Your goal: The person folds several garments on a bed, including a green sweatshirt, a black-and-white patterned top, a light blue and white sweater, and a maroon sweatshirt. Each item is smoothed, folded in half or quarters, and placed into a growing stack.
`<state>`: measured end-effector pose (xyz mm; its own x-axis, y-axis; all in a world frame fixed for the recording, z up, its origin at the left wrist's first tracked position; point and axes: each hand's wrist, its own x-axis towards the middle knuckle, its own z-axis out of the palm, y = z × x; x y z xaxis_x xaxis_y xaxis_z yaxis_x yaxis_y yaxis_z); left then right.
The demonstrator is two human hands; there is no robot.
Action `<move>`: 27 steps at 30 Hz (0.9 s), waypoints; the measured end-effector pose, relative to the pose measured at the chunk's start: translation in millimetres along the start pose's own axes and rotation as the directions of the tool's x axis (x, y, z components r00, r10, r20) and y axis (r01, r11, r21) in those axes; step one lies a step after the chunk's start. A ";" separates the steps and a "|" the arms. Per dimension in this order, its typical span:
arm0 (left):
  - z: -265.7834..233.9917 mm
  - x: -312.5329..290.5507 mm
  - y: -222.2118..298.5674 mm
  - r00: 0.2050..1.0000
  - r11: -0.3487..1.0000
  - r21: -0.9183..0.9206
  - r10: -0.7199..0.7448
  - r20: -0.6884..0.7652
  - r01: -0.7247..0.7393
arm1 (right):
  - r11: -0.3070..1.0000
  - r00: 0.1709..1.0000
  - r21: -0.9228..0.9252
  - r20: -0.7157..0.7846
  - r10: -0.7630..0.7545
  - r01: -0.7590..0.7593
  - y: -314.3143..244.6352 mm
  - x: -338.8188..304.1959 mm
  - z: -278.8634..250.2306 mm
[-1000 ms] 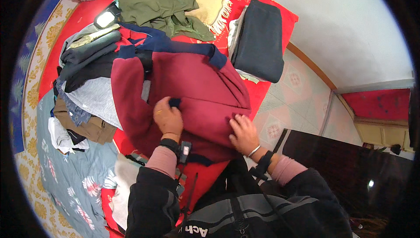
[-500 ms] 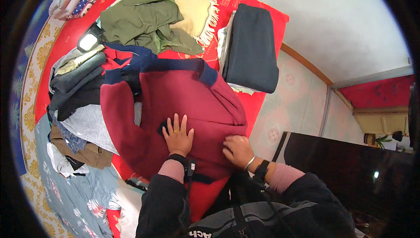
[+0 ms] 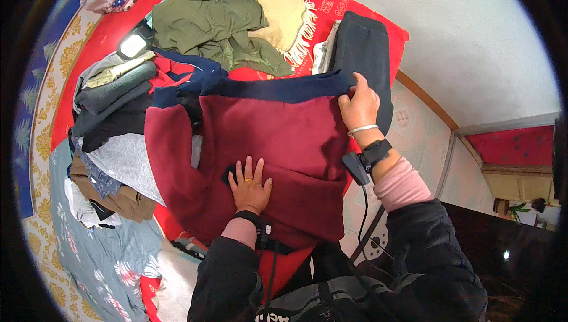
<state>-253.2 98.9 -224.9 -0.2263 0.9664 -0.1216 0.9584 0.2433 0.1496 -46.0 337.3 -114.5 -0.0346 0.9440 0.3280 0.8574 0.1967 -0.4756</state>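
A maroon sweatshirt (image 3: 272, 124) with a navy hem band (image 3: 278, 87) lies spread before me, its hem towards the far side. One maroon sleeve with a navy cuff (image 3: 166, 96) extends along its left. My left hand (image 3: 251, 191) rests flat on the cloth with fingers spread, a ring on one of them. At the far right corner, my right hand (image 3: 360, 109) grips the sweatshirt by the end of the hem band. The other sleeve's cuff does not show.
Folded dark trousers (image 3: 364, 47) lie beyond my right hand. An olive jacket (image 3: 207, 20) and a cream fringed cloth (image 3: 278, 20) are at the back of the red bedcover (image 3: 378, 17). Piled clothes (image 3: 112, 106) and a lit lamp (image 3: 132, 45) stand left. A dark glossy surface (image 3: 485, 233) is at right.
My right hand has moved from the garment's lower right side to its far right corner and taken hold there. The hem now lies straighter, and the right cuff has gone from sight.
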 end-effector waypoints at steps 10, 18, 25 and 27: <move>-36.9 7.4 0.7 0.998 0.990 -0.127 0.056 -0.001 -0.056 | 0.819 0.786 0.195 0.229 -0.574 0.540 -63.1 -157.2 -4.2; -128.0 39.4 -126.8 0.705 0.934 -0.206 -0.356 -0.613 0.292 | 0.808 0.551 0.240 0.624 -0.553 0.539 -81.1 -248.9 66.5; -122.6 4.7 -187.7 0.776 0.396 -0.876 -0.629 -0.042 0.274 | 0.823 0.488 0.233 0.710 -0.508 0.518 -85.9 -240.1 63.7; -137.3 -13.3 -197.4 0.750 0.183 -0.983 -0.654 -0.099 0.031 | 0.838 0.459 0.270 0.736 -0.498 0.475 -86.4 -232.3 56.2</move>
<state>-463.2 49.4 -118.1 -0.8136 0.5740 -0.0923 -0.0025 0.1553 0.9879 -140.9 116.0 -195.5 -0.8204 0.5306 -0.2132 0.5631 0.6844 -0.4631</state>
